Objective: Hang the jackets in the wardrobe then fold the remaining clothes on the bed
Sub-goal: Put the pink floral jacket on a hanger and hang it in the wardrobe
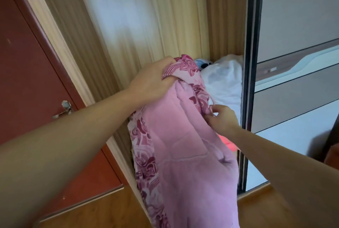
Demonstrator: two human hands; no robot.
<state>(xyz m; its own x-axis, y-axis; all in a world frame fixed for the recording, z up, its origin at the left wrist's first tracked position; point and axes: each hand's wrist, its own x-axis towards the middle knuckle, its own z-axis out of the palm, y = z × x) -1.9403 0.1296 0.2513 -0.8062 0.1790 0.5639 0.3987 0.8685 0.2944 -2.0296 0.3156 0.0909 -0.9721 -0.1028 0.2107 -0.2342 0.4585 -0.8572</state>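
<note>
Jacket: one pink jacket [190, 163], plain pink lining facing the camera, with a dark-rose flower print along its edges. It hangs in front of the open wardrobe [146, 25].
Long axis: close to vertical, leaning slightly; the bunched top end points up toward the wardrobe opening, the loose end runs down out of the bottom of the view.
Left hand: one left hand [152, 79], fingers curled tight round the bunched top of the jacket, carrying its weight in front of the wardrobe's wooden interior.
Right hand: one right hand [222, 117], lower than the left and toward the wardrobe's sliding door [293, 62], pinching the printed edge of the jacket between thumb and fingertips.
Hands together: apart from each other, both clamped on the same jacket.
Inside the wardrobe: one white plastic bag [225, 80], behind the jacket; a small blue-and-white thing just above the jacket's top is too hidden to name.
Beside the wardrobe: one dark red room door [27, 80] to its left, with one metal lever handle [63, 111].
Below the wardrobe: wooden floor [100, 213].
</note>
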